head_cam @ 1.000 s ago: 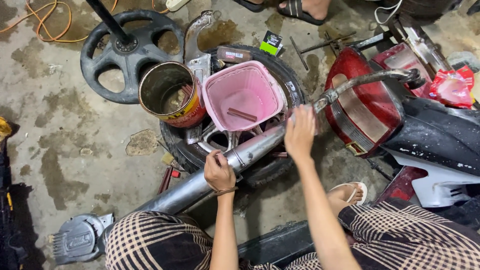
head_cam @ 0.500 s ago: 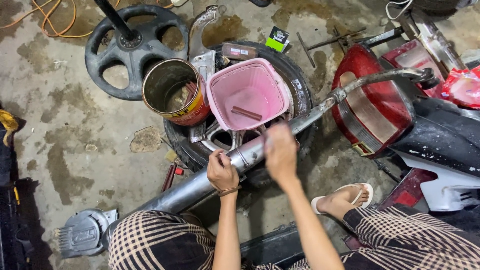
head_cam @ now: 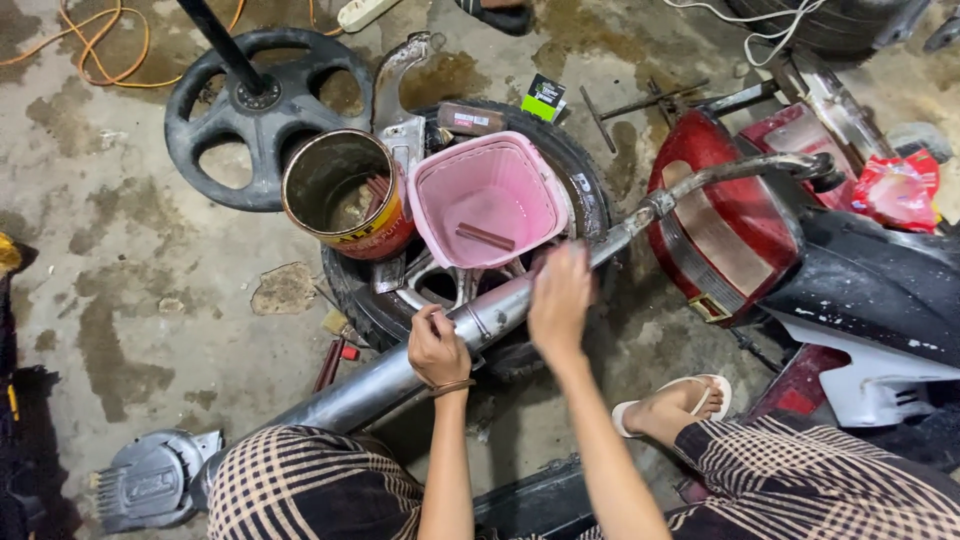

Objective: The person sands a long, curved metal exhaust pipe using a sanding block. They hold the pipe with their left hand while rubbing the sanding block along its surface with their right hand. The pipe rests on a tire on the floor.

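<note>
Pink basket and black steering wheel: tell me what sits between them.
In the head view, an open rusty tin can stands between the pink basket and the black steering wheel, beside the basket, resting on the tyre.

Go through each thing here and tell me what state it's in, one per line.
Left hand: closed around the exhaust pipe.
Right hand: open, fingers flat on the pipe.
Exhaust pipe: lying across the tyre, slanted.
Pink basket: upright, open, a small reddish-brown stick inside.
Tin can: open, tilted against the basket.
Tyre: lying flat on the floor.
</note>
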